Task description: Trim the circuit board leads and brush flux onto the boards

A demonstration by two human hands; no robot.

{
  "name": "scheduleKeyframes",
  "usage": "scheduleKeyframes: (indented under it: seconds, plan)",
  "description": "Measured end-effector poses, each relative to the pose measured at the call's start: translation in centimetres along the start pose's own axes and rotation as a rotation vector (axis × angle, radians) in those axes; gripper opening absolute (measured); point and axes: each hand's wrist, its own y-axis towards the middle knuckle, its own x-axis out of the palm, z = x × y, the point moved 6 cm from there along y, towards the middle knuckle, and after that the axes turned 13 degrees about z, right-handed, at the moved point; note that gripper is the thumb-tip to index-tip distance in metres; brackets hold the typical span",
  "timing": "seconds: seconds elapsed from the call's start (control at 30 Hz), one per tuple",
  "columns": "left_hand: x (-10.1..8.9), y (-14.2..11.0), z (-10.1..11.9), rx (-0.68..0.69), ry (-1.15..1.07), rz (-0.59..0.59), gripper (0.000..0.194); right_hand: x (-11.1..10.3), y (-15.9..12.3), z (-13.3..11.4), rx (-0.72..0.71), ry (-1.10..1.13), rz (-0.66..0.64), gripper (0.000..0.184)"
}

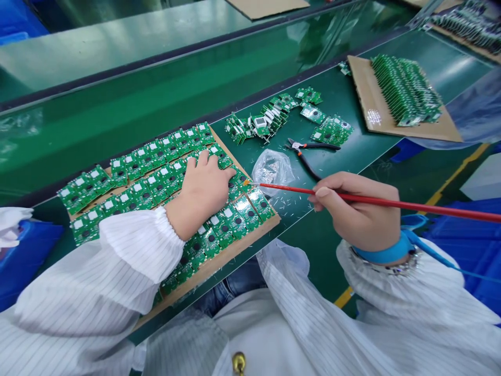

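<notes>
The right hand (354, 211) has thumb and fingers pinched together on a red brush (287, 188), well back from its orange tip; a hold so far back could let the tip wander or skip if the wrist turns. The tip is at the right-hand end of the rows of circuit boards (238, 221), which lie on a cardboard sheet (254, 233), though it is too small to tell whether it touches one. The left hand (205, 185) is palm down on those boards, fingers spread apart and clamped on nothing; uneven pressure there could slide a board out of line, and the loose left sleeve (136, 250) lying over the near rows could drag others. Just beyond the brush tip sits a clear plastic bag (273, 172), with wire clippings (289, 206) scattered near it; a sweep of the brush or cuff might carry bits onto the boards. Past the bag, the pliers (323, 147) lie near the right hand, where a knock could push them into the loose boards (332, 130) behind.
</notes>
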Motion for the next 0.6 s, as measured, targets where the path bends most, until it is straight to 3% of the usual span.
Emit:
scheduleKeyframes:
  seconds: [0.37, 0.6]
  plan:
    - [0.0, 0.0, 0.0, 0.015, -0.008, 0.016, 0.048, -0.2, 0.2, 0.4, 0.019, 0.044, 0.073, 0.016]
    - [0.1, 0.2, -0.1, 0.016, -0.013, 0.027, 0.049, 1.3, 0.3, -0.3, -0.058, 0.054, -0.052, 0.018]
